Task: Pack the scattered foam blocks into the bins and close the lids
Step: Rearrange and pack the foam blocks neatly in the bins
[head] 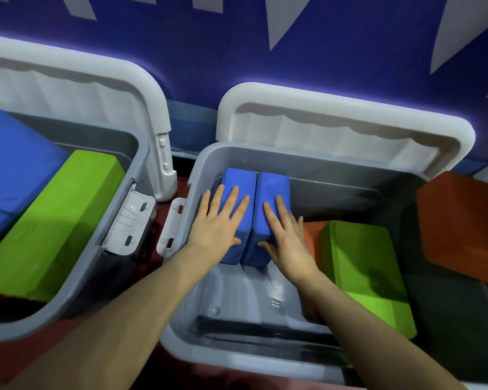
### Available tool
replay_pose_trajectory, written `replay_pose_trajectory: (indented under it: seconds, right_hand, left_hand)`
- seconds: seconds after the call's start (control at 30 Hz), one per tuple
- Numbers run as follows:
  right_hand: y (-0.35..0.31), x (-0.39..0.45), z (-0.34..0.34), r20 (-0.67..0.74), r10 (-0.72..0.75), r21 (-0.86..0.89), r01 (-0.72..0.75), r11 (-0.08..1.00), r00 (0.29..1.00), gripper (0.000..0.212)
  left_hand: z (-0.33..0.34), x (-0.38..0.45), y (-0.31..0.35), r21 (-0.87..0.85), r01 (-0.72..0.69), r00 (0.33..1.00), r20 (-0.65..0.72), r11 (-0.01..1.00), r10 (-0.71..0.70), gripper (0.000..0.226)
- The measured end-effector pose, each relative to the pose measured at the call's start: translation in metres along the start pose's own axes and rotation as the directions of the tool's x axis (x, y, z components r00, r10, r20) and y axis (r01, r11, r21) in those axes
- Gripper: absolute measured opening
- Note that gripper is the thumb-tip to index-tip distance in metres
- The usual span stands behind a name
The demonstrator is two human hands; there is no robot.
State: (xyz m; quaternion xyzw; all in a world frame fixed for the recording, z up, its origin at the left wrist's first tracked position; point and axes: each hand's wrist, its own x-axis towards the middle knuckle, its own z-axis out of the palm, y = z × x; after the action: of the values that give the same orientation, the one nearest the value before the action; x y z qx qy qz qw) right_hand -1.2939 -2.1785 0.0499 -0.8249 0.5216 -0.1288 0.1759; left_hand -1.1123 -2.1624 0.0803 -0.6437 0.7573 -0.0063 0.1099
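Observation:
Two blue foam blocks stand side by side inside the right grey bin (pixel 335 164), near its far left corner. My left hand (pixel 220 220) lies flat with straight fingers on the left blue block (pixel 237 181). My right hand (pixel 285 232) presses the right blue block (pixel 273 187) the same way. A green block (pixel 361 274) lies in the same bin to the right, with an orange block (pixel 312 235) partly hidden under it. Both bins have their lids open. The left bin (pixel 119 260) holds a green block (pixel 54 220) and a large blue block (pixel 14 175).
The right bin's white lid (pixel 344 119) and the left bin's lid (pixel 96 80) stand tilted back against a blue wall. A red-brown block (pixel 459 229) rests over the right bin's right rim. White latches (pixel 130 223) hang between the bins. The floor is dark red.

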Motion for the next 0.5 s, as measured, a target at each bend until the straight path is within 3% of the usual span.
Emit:
replay_pose_trajectory:
  seconds: [0.1, 0.2, 0.27, 0.5]
  right_hand:
    - [-0.004, -0.002, 0.006, -0.027, -0.033, -0.029, 0.032, 0.999, 0.999, 0.081]
    - [-0.007, 0.0, 0.01, -0.033, -0.039, -0.01, 0.039, 0.999, 0.999, 0.082]
    - [-0.006, 0.005, 0.009, -0.023, -0.033, -0.019, 0.032, 0.999, 0.999, 0.083]
    - [-0.008, 0.006, 0.009, -0.09, -0.084, -0.191, 0.066, 0.979, 0.992, 0.084]
  left_hand:
    - [-0.005, 0.002, 0.001, -0.023, -0.003, 0.999, 0.052, 1.0, 0.004, 0.103]
    - [-0.008, 0.007, -0.001, -0.16, 0.042, 0.997, 0.069, 0.986, -0.032, 0.116]
    - [-0.008, 0.011, -0.002, -0.225, 0.054, 0.996, 0.08, 0.973, -0.037, 0.114]
    - [0.001, 0.007, 0.003, -0.19, 0.038, 0.999, 0.009, 0.981, -0.037, 0.1]
